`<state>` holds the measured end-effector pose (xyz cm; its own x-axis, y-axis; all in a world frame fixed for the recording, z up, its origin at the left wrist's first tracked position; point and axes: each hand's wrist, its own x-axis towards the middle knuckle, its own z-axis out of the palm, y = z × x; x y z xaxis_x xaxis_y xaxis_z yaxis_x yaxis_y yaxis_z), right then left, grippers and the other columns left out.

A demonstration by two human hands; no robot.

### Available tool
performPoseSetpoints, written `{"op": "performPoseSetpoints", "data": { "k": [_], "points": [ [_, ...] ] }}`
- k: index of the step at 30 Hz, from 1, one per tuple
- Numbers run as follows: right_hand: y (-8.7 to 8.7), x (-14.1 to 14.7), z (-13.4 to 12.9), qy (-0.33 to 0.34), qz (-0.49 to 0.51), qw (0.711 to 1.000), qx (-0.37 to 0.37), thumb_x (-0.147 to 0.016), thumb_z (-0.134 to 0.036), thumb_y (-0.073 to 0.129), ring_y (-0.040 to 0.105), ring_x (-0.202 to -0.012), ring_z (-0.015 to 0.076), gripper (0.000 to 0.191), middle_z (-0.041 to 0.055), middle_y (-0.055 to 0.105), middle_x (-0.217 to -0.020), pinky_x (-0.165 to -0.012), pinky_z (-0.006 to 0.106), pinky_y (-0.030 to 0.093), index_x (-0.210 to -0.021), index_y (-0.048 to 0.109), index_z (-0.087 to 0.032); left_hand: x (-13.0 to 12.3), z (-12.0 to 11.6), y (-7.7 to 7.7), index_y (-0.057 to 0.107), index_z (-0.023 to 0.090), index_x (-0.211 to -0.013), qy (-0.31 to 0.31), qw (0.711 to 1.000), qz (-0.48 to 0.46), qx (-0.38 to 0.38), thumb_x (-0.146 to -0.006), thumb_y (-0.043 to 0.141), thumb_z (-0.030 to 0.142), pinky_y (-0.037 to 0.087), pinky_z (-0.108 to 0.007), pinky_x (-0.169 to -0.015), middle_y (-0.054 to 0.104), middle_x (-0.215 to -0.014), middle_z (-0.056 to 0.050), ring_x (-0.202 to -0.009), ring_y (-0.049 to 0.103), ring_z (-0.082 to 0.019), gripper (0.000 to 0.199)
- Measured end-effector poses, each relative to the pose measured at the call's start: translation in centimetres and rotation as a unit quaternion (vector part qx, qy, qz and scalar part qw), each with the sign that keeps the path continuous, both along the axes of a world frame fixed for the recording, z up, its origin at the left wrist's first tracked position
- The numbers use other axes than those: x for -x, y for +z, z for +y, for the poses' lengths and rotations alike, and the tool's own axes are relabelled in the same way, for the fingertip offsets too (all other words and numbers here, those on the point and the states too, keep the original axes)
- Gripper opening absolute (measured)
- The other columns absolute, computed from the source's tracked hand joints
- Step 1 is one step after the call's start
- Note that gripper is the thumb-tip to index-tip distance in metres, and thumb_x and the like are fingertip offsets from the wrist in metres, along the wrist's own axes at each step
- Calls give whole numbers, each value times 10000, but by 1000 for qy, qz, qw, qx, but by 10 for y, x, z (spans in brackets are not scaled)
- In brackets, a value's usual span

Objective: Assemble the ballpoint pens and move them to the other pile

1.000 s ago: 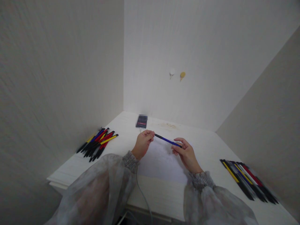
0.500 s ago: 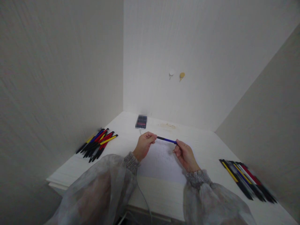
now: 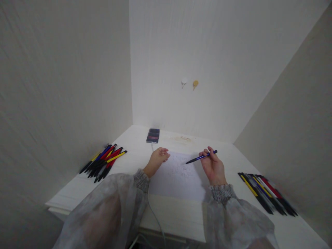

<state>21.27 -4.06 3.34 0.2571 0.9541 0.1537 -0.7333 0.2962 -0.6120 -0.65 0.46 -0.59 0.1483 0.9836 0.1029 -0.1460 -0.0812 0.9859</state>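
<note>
A blue pen (image 3: 199,157) with a black grip lies between the fingers of my right hand (image 3: 213,166), its dark tip angled down to the left above a white sheet of paper (image 3: 178,186). Small scribbles cover the upper part of the sheet. My left hand (image 3: 157,159) is at the sheet's upper left edge, apart from the pen, its fingers loosely bent and holding nothing. Both wrists are in translucent sleeves with grey knitted cuffs.
At the left, a jumbled pile of pens (image 3: 103,160) in red, yellow, blue and black. To the right, several pens (image 3: 267,193) lie side by side. A blurred dark device (image 3: 153,135) with a cable (image 3: 155,216) sits near the back wall, which bears two hooks (image 3: 195,83).
My left hand has let go of the pen's black end. My right hand has moved right and turned, swinging the pen so its tip points down to the left.
</note>
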Motion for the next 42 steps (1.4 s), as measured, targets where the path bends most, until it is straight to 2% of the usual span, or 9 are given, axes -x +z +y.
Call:
{"op": "performPoseSetpoints", "data": {
  "k": [5,9,13,19,24,34,37,39,42],
  "points": [
    [-2,-4,-4,21,-29,999,-7,-734,-421,452,405,-435,58,262,-35,423,-568,-417,209,391,-683,534,-177,8,8,-6,551,142,-787,49,994,76,-58,-598,617,265,364,-205,-485,534,-592,20,-475,473,-78,235],
    [-5,-11,-5,31,-31,999,-7,-714,-359,435,257,-320,25,228,-56,375,-512,-298,164,236,-663,546,-167,12,7,-7,576,171,-763,76,971,198,-107,-613,593,249,349,-221,-523,557,-613,9,-505,481,-98,170],
    [-3,-14,-8,14,-7,1000,4,-680,-309,408,202,-290,24,210,-60,359,-484,-276,169,190,-668,558,-162,14,4,-7,586,178,-756,82,949,270,-142,-618,584,228,340,-235,-556,574,-634,-6,-535,483,-114,147],
    [2,-10,-10,15,-16,1000,2,-675,-363,404,244,-315,27,257,-42,395,-520,-294,168,218,-672,561,-159,13,5,-10,582,168,-767,70,940,302,-145,-631,565,210,350,-241,-588,573,-653,-12,-569,488,-118,143],
    [0,-12,-10,17,-29,999,-15,-671,-315,406,209,-301,23,212,-55,363,-497,-280,162,193,-657,556,-165,13,6,-12,577,163,-738,68,933,318,-155,-626,572,193,358,-248,-609,557,-647,-12,-582,483,-120,116],
    [-2,-12,-8,6,-7,1000,-14,-707,-414,428,247,-313,17,296,-35,422,-521,-281,157,229,-623,551,-159,14,3,-12,567,168,-707,41,921,348,-173,-564,602,144,365,-265,-624,525,-653,-6,-605,479,-137,150],
    [-1,-9,-5,-12,-7,1000,1,-688,-309,517,242,-310,-1,268,-14,503,-556,-283,150,234,-472,472,-157,14,3,-13,564,172,-676,36,928,331,-169,-537,614,119,365,-269,-636,510,-634,1,-617,482,-142,156],
    [-2,-5,-3,-16,-17,1000,20,-662,-232,550,342,-348,3,322,17,571,-613,-331,149,304,-388,402,-152,14,4,-13,563,171,-678,31,928,327,-174,-538,614,107,367,-273,-646,506,-638,-1,-629,487,-145,162],
    [-6,7,-2,15,-82,995,47,-708,-384,493,545,-554,105,331,64,629,-699,-489,233,431,-465,519,-161,14,3,-11,562,162,-716,28,916,360,-172,-556,608,98,375,-272,-660,508,-666,-6,-652,494,-145,179]
  ]
}}
